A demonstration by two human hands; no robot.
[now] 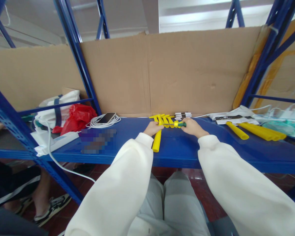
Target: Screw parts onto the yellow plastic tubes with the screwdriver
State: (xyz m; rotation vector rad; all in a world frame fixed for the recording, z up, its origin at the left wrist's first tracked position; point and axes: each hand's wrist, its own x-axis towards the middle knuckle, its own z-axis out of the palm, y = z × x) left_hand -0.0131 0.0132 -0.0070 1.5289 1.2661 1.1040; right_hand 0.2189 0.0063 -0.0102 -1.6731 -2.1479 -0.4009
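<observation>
Yellow tube (157,141): lay on the blue shelf (127,137), just in front of you; its long axis ran front to back, near end pointing at you.
Left hand (152,128): your fingers were curled shut over the tube's far end.
Right hand (193,127): your fingers were pinched together on a green and yellow tool (181,124), lying crosswise, pointing left.
Behind your hands: more yellow pieces (166,118), touching the tool; markers (183,114) just beside them, near the cardboard wall (186,72).
</observation>
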